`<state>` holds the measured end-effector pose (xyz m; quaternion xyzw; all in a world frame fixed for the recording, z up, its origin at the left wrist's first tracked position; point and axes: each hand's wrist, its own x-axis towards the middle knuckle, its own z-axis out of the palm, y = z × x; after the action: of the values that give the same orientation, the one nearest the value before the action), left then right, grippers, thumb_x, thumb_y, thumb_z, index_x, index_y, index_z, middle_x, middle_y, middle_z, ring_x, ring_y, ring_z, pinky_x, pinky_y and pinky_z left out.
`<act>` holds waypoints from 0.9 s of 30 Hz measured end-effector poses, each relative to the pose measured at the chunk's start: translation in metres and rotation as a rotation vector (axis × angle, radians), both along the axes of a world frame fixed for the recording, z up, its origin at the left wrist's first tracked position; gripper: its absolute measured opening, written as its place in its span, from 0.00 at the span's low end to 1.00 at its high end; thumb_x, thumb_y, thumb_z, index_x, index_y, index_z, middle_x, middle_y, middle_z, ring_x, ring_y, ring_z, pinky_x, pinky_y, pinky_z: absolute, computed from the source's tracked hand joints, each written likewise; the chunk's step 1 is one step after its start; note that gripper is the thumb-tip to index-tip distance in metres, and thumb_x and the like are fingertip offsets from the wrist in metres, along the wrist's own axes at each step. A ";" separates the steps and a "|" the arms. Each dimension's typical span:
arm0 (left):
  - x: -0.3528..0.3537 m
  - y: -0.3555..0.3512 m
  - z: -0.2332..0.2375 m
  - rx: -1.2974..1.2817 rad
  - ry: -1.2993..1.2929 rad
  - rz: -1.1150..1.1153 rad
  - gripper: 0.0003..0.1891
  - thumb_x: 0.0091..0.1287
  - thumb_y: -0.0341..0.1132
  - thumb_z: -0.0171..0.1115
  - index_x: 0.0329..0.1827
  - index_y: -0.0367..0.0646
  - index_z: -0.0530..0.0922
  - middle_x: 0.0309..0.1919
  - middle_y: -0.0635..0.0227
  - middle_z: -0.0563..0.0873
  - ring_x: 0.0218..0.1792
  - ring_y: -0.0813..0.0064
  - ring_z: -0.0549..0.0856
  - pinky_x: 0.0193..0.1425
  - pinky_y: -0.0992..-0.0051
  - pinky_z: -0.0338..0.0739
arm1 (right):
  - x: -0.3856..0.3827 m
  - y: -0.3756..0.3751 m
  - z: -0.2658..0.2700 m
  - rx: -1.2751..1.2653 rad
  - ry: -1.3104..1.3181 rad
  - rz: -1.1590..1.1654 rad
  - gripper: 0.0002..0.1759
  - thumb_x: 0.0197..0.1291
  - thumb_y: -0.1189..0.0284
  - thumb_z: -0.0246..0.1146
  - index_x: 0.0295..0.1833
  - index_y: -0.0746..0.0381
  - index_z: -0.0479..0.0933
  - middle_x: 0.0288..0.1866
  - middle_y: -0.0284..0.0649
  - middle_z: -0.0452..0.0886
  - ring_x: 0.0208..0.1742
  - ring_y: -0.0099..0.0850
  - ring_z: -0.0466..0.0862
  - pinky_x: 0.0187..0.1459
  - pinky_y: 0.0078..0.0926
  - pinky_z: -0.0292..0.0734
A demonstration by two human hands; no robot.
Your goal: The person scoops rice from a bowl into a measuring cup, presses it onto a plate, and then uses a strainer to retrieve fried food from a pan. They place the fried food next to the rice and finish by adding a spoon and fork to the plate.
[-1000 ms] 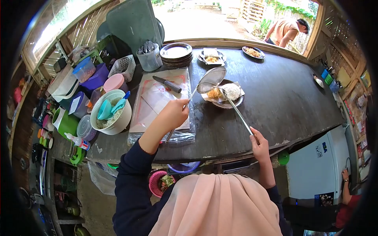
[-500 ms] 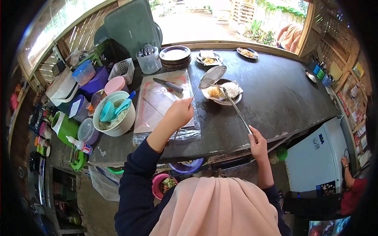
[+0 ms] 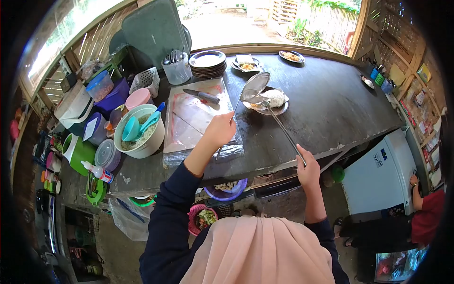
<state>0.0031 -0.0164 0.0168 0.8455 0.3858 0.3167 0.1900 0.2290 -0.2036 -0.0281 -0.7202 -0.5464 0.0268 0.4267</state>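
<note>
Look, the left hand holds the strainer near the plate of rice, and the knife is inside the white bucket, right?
Only the knife is wrong: the head view shows it lying on the paper sheets. The left hand does hold the strainer near the plate of rice.

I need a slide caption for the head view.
Left hand holds a round metal strainer, right hand a long metal utensil, at a round dark-rimmed plate of white rice.
</note>
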 end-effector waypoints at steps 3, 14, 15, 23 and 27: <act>0.008 -0.007 0.000 0.014 -0.029 0.039 0.13 0.55 0.29 0.49 0.38 0.28 0.75 0.29 0.41 0.78 0.33 0.46 0.79 0.39 0.58 0.72 | 0.006 -0.006 0.005 -0.044 -0.002 -0.002 0.18 0.55 0.76 0.57 0.53 0.58 0.73 0.44 0.48 0.77 0.45 0.46 0.77 0.47 0.28 0.71; 0.033 -0.020 -0.026 -0.676 -0.695 0.117 0.21 0.62 0.28 0.47 0.58 0.28 0.64 0.19 0.69 0.74 0.12 0.81 0.71 0.12 0.82 0.64 | 0.055 -0.014 -0.024 0.075 0.216 0.193 0.16 0.62 0.72 0.52 0.56 0.62 0.70 0.24 0.35 0.72 0.24 0.23 0.73 0.27 0.20 0.68; 0.034 -0.028 -0.026 -0.748 -0.839 0.107 0.18 0.62 0.28 0.47 0.55 0.30 0.66 0.19 0.68 0.75 0.11 0.80 0.71 0.12 0.80 0.64 | 0.055 -0.017 -0.029 0.014 0.502 0.240 0.17 0.63 0.71 0.50 0.57 0.63 0.68 0.23 0.32 0.68 0.23 0.19 0.67 0.25 0.16 0.64; -0.018 -0.141 -0.026 -0.876 -1.030 -0.007 0.18 0.66 0.30 0.46 0.58 0.34 0.65 0.21 0.69 0.74 0.12 0.81 0.70 0.14 0.83 0.64 | 0.018 -0.044 -0.025 -0.231 1.148 0.406 0.19 0.67 0.68 0.46 0.60 0.63 0.62 0.19 0.29 0.63 0.15 0.14 0.58 0.14 0.11 0.50; -0.081 -0.227 -0.026 -0.837 -1.089 0.058 0.20 0.67 0.30 0.45 0.62 0.32 0.62 0.22 0.68 0.74 0.12 0.82 0.69 0.14 0.84 0.62 | -0.026 -0.068 -0.019 -0.353 1.138 0.600 0.18 0.66 0.69 0.46 0.59 0.63 0.63 0.18 0.30 0.62 0.13 0.16 0.58 0.13 0.11 0.51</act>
<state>-0.0779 -0.2438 -0.0093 0.4107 0.3474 0.5258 0.6589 0.2031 -0.2717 -0.0471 -0.4695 -0.4003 0.6091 0.4983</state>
